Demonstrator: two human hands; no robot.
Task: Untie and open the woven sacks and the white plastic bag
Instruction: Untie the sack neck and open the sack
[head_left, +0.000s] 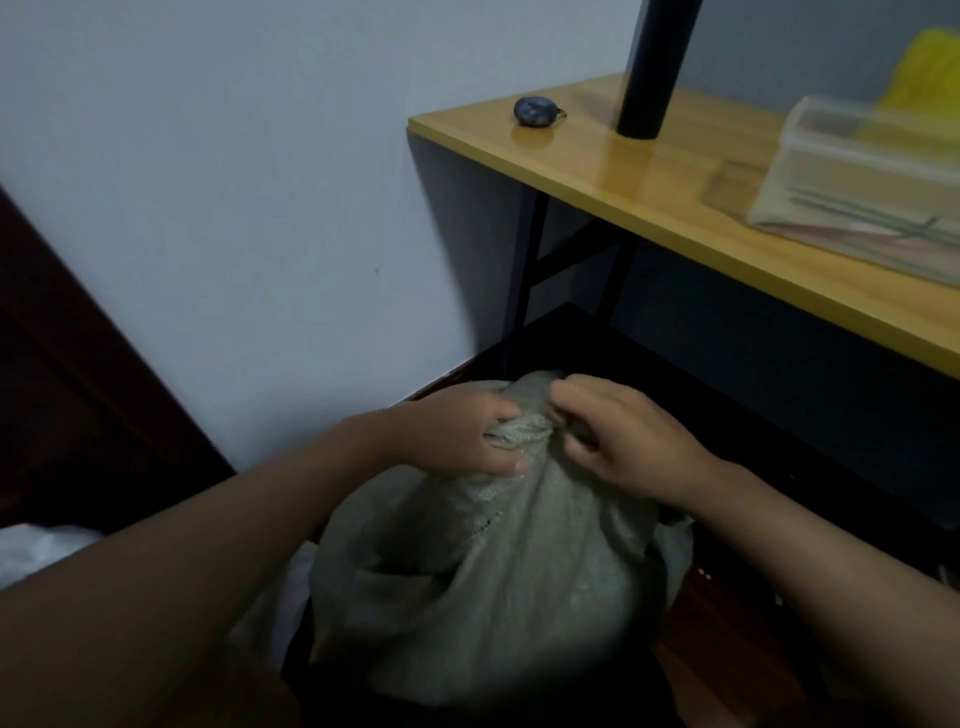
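— What are the fingers doing?
— The left hand (457, 431) grips the bunched neck of a grey woven sack (478, 587), fingers curled round it from the left. The right hand (623, 441) pinches the same gathered neck from the right, fingertips together on the fabric. Whether a tie is under them cannot be told.

— Where does the sack sit?
— On the floor in a dim corner, below both forearms, full and rounded, its cloth creased and puckered toward the neck. White plastic (41, 551) shows at the far left edge, and a pale fold (675, 545) pokes out just right of the sack.

— And around it?
— A wall (234, 208) behind; a wooden table (649, 197) on black legs to the right. On it lie a small dark round object (535, 111), a black post (654, 67) and a clear box (857, 192), contents blurred, with something yellow (924, 73) behind.
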